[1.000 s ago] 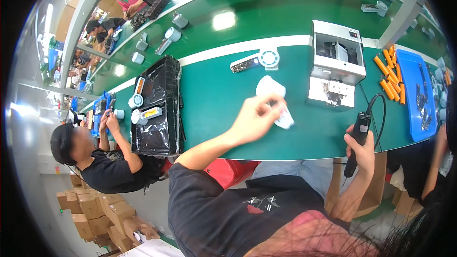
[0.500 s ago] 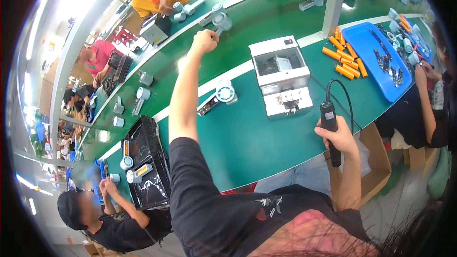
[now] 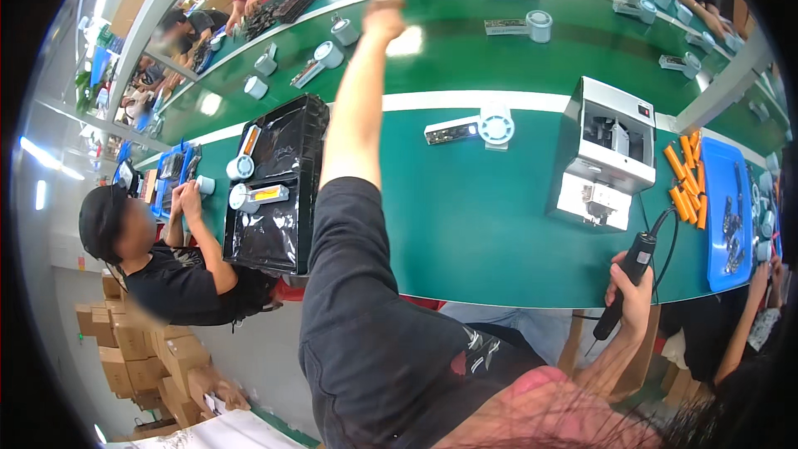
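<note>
My left arm reaches out over the green conveyor belt. My left hand [image 3: 386,18] is at its end, above the belt, its fingers blurred by motion. The closest piece is a pale blue-grey handheld fan [image 3: 344,31] on the belt, to its lower left. In my right hand [image 3: 633,291], over the table's front edge, is a black electric screwdriver [image 3: 637,259], tilted, its thin bit pointing down and its cable looping up. On the table lies another handheld fan [image 3: 496,127], its handle open with a circuit board showing. Right of it stands a white screw feeder [image 3: 611,137] with a window.
A black tray [image 3: 287,145] at left holds two fans with orange cells. Orange battery cells [image 3: 686,187] lie right of the feeder, beside a blue tray [image 3: 716,258] of small dark parts. More fans [image 3: 539,27] sit along the belt. A co-worker [image 3: 166,254] works at left.
The view has swung left, so the table things appear further right. My left hand was beside a fan on the belt and is now apart from it. My right hand keeps the screwdriver.
</note>
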